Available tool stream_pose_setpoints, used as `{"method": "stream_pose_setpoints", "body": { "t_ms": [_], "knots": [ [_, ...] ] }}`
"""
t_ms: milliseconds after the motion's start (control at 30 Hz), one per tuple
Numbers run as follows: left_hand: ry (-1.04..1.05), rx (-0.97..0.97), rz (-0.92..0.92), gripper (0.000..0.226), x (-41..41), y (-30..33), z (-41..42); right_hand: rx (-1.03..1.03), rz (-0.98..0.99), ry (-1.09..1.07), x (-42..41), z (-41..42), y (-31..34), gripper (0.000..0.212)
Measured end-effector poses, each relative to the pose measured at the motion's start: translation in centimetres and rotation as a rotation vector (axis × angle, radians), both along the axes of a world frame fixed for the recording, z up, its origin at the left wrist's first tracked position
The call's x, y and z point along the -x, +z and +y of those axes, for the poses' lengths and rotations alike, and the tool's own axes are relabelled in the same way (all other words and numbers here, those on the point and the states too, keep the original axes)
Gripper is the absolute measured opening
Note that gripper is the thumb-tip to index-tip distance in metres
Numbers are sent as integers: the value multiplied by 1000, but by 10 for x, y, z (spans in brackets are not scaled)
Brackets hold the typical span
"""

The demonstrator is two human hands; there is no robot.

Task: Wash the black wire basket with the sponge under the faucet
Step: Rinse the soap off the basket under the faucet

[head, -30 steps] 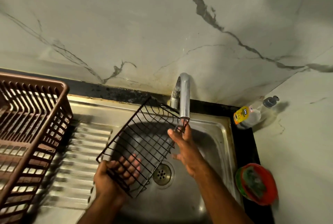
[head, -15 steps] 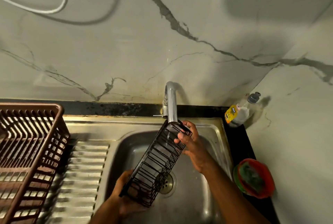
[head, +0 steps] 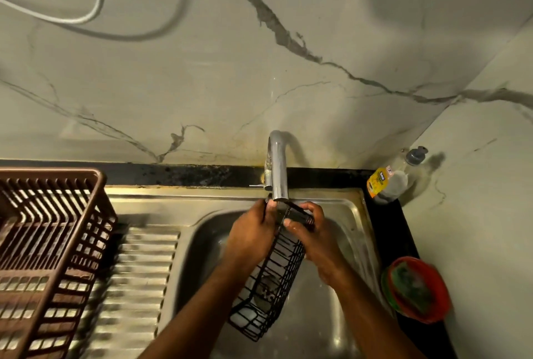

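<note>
I grip the black wire basket (head: 269, 280) with my left hand (head: 251, 236) and right hand (head: 313, 236), both clamped on its top end just under the faucet (head: 278, 169), over the sink (head: 350, 208) basin's back edge.

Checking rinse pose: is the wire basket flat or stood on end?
On end, tilted: wire basket has its top under the faucet, bottom low in the sink.
</note>
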State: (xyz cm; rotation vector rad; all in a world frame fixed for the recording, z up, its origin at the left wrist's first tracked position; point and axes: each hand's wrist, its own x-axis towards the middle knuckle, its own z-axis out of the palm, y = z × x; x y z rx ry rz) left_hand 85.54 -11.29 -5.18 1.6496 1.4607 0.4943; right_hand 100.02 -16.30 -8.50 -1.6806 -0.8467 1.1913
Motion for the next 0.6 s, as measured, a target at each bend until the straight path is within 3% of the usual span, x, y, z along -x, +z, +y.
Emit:
{"method": "stream_pose_setpoints", "body": {
  "t_ms": [100, 200, 267, 333, 433, 533, 600],
  "knots": [
    [109, 33, 50, 24, -25, 12, 14, 1, -95, 3, -2, -5, -3, 63],
    [203, 160, 72, 27, -42, 14, 18, -17, -170, -67, -5, -11, -10, 69],
    [62, 110, 230, 27, -45, 13, 17, -5, -259, -104, -8, -15, -14, 79],
    [-247, -142, 437, 29, -43, 14, 12, -6, -329, -131, -10, -20, -14, 85],
    [-489, -350, 481, 48, -31, 13, 8, -63, -426, -128, -14, -27, -12, 92],
    [-523, -306, 457, 53, -20, 14, 16, -202, -597, -59, -9, -32, -8, 97],
    [-558, -115, 413, 57, -20, 23, 23, -257, -685, 34, -2, -33, -10, 99]
  ]
}}
